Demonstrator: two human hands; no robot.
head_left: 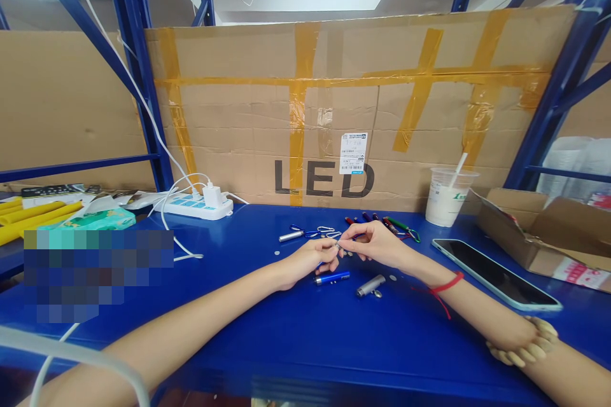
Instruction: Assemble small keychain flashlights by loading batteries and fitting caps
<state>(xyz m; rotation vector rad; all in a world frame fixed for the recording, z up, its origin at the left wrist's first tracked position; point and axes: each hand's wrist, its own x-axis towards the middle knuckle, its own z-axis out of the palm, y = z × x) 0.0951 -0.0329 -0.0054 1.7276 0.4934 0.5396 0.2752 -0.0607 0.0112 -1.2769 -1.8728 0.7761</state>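
My left hand [317,255] and my right hand [370,243] meet over the blue table [248,331], thumbs and fingers pinched on one tiny metallic piece [338,245] between them. It is too small to name. Just below my left hand lies a blue pen-shaped light [333,278]. A silver cylinder [370,285] rests nearer me, with small round metal bits [393,278] beside it. Behind my hands are a silver tube [291,237], a metal clip [329,231] and a green carabiner [405,229] among several dark red tubes, partly covered by my right hand.
A phone [496,273] lies to the right, by an open cardboard box [548,235] and a cup with a straw [446,197]. A white power strip [195,205] with cables stands at the back left. Taped cardboard [238,121] walls off the back.
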